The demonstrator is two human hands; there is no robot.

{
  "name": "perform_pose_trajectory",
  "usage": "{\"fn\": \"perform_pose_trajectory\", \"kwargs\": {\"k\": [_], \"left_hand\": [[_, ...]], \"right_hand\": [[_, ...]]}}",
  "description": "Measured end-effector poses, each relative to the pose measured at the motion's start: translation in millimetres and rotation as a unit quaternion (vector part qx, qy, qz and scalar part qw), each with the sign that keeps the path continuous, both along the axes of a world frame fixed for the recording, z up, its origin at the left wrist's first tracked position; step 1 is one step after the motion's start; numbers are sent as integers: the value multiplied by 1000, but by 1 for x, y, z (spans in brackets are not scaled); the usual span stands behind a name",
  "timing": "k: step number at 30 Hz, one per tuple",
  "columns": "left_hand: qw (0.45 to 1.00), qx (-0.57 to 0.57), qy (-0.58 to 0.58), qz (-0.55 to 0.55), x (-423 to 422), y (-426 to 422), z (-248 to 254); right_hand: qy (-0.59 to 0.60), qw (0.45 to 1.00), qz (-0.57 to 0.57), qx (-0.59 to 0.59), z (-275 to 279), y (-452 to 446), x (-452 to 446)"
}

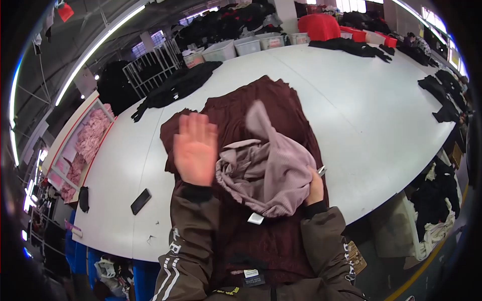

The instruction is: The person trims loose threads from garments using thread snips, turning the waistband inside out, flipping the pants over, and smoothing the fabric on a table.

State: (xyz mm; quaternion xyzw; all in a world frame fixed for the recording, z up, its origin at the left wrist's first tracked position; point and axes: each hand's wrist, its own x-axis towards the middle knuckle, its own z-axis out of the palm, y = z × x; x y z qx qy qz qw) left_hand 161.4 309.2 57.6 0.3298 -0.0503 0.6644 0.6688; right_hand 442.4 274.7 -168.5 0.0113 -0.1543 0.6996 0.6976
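A person in dark sleeves with white stripes and lettering works at a wide white table [361, 110], seen from the head down. The left hand [196, 150] is raised, slightly blurred, palm showing, with its fingers extended upward and held close together; it holds nothing. The right hand [315, 185] grips the right-hand edge of a mauve ribbed garment [288, 170], though most of its fingers are hidden. A small metal tool tip [322, 170] pokes out just beside that hand; whether the hand holds it, I cannot tell. The mauve garment lies bunched, its gathered opening facing up and one flap standing, on top of dark maroon garments [271, 100] spread over the near part of the table. A white label [255, 218] shows at its lower edge. Left of the maroon cloth lies a black phone [141, 201], and farther left a box holds pink garments [93, 133]. A black garment [175, 85] lies near the far left edge. Beyond the table stand pale bins [248, 46] and a heap of red cloth [319, 27]
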Motion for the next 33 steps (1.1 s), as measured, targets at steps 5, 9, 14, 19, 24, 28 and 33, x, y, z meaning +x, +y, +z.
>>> {"fn": "perform_pose_trajectory", "kwargs": {"k": [5,9,14,19,24,28,33], "left_hand": [[898,-107,360,231,-72,23,-46],[829,-161,503,182,-46,31,-150],[718,-164,638,226,-48,31,-184],[850,-134,471,195,-71,-56,-93],[756,4,539,371,-130,-219,-3],[759,-66,554,336,-144,-270,-27],[676,-43,732,72,-154,-274,-32]], "right_hand": [[-126,969,-99,-187,26,-3,-9],[-142,971,-113,-155,38,-8,-11],[-176,963,-101,-178,61,-30,-24],[-344,919,-86,-174,72,-55,-44],[-494,823,-191,-204,165,-172,-30],[-602,767,-153,-160,155,-193,-33],[-668,730,-76,-121,155,-223,-33]]}}
